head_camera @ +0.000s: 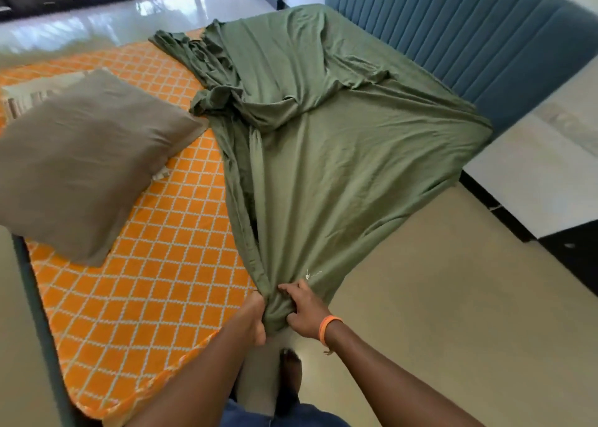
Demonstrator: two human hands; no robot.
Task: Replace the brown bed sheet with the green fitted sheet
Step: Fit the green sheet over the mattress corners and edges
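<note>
The green fitted sheet [326, 141] lies spread over the right half of the mattress, stretched from the corners by the headboard down to a bunched corner near me. My left hand [255, 316] grips that bunched corner from the left. My right hand [304, 310], with an orange wristband, pinches the same bunch from the right. The orange patterned mattress [155, 264] is bare on its left half. No brown sheet is in view.
A grey-brown pillow [87, 164] rests on the mattress at the left. The blue padded headboard [469, 34] stands at the upper right. Beige floor [437, 313] lies to the right of the bed, with a dark cabinet [572, 251] at the far right.
</note>
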